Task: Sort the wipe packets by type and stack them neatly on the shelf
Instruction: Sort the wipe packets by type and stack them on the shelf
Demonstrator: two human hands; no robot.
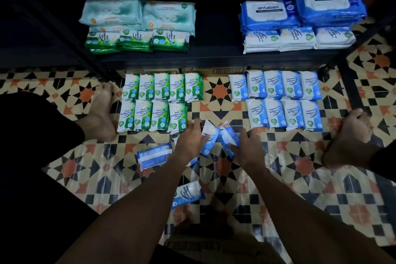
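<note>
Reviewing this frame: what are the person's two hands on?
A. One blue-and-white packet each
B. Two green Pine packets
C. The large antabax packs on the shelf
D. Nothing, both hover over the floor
A: the left hand grips one blue-and-white packet and the right hand grips a second blue-and-white packet beside it, while the green Pine packets lie untouched in rows.

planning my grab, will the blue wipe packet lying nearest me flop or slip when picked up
The blue wipe packet looks soft and puffy, so probably bends slightly. Its glossy film may slip. Lying flat, it shouldn't roll.
</note>
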